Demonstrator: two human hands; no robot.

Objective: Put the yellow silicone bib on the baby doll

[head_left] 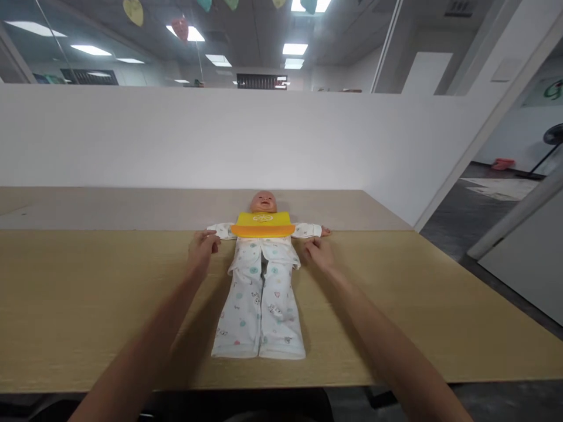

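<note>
A baby doll lies on its back, head toward the wall, arms stretched out sideways. It wears a white printed top and long white printed trousers. A yellow bib with an orange turned-up pocket covers its chest. My left hand is at the end of the left-side sleeve, fingers curled; the doll's hand there is hidden. Just below the right-side sleeve, my right hand has its fingers curled in. Whether it touches the cloth I cannot tell.
The wooden table has a pale grey strip along its back, against a white wall. Glass panels stand above the wall. To the right are a doorway and a white door; a red object lies on the floor beyond.
</note>
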